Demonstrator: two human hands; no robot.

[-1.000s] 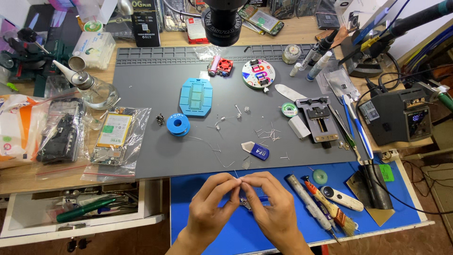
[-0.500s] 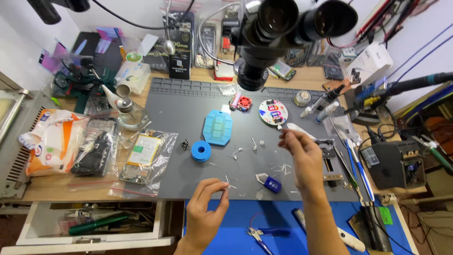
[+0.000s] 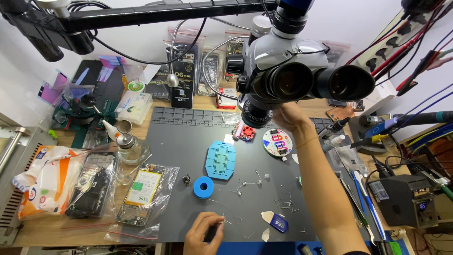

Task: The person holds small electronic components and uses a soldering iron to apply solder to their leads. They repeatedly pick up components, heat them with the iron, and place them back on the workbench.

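The left hand (image 3: 204, 233) is resting at the near edge of the grey mat (image 3: 188, 141), fingers pinched closed on a small dark part, too small to identify. The right hand (image 3: 291, 117) is reaching up behind the microscope (image 3: 292, 75); its grip is hidden. A blue spool (image 3: 203, 187) is lying nearby on the bench (image 3: 37, 226).
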